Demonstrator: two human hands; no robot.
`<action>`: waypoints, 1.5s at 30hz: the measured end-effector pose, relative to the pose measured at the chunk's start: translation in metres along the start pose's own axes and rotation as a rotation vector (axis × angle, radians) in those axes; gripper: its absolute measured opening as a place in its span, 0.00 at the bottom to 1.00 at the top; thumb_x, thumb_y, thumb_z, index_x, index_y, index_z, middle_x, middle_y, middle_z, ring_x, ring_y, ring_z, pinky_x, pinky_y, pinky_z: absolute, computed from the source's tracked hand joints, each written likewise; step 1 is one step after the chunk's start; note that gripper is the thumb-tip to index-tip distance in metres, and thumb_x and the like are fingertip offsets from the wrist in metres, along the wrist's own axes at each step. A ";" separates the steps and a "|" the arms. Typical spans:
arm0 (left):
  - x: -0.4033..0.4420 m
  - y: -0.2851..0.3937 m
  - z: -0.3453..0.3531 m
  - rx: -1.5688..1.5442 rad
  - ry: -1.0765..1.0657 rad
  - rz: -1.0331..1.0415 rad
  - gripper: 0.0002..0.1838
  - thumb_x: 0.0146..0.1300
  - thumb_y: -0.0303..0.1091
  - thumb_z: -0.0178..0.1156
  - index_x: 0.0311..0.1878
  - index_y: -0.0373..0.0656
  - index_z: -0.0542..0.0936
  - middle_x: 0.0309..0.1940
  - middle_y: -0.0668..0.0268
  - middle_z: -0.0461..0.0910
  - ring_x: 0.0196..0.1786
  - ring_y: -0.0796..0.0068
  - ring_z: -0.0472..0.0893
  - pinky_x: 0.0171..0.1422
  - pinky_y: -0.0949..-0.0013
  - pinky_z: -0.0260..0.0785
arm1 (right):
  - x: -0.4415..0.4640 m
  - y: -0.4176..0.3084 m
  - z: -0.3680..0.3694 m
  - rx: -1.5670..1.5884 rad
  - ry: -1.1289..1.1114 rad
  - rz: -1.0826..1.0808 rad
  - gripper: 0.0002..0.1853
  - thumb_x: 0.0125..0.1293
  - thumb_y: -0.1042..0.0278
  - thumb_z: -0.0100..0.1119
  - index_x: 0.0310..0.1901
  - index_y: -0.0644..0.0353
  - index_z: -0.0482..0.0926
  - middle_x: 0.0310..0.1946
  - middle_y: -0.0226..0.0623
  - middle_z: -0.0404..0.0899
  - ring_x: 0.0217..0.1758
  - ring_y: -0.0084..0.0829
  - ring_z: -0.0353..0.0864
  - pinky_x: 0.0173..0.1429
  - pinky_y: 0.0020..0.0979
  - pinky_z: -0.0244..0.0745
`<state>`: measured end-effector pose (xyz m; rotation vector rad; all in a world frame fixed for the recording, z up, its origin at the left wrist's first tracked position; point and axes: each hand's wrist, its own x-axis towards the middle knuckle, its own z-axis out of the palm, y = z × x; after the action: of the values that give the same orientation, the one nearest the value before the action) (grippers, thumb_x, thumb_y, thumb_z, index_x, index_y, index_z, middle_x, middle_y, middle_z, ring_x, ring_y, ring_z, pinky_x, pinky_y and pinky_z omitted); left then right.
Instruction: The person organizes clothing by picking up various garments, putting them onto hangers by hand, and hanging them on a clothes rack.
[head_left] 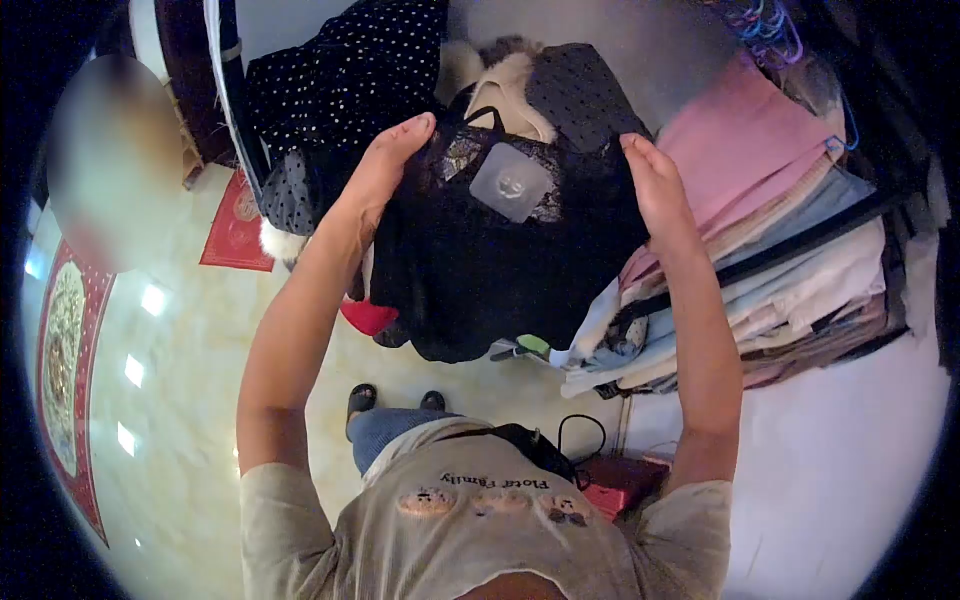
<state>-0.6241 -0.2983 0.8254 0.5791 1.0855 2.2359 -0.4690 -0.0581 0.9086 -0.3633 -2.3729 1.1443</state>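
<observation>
A black garment (490, 270) with lace near its top is spread between my two hands. My left hand (395, 155) grips its upper left edge, thumb uppermost. At the upper right edge, my right hand (655, 180) pinches the cloth with its fingers closed. A translucent square piece (512, 183) lies on the lace. Behind the garment are a black polka-dot cloth (350, 75), a dark dotted cloth (580, 90) and a cream-coloured item (510, 95).
Hanging clothes, including a pink one (740, 140), fill the right side. Colourful hangers (765, 35) are at the upper right. A red box (615, 485) stands low on the right. Red mats (235, 225) lie on the floor at left, near a blurred shape.
</observation>
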 end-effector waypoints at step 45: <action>-0.060 -0.043 0.090 1.038 -1.153 1.019 0.21 0.47 0.45 0.68 0.39 0.40 0.79 0.23 0.63 0.71 0.27 0.63 0.73 0.31 0.61 0.66 | -0.221 0.024 -0.085 0.980 0.723 -0.086 0.14 0.61 0.67 0.57 0.48 0.58 0.72 0.46 0.35 0.77 0.54 0.33 0.73 0.63 0.38 0.64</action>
<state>-0.5127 -0.2663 0.8348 2.8533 1.2648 1.1332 -0.2355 -0.0828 0.8682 -0.2481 -1.0382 1.6128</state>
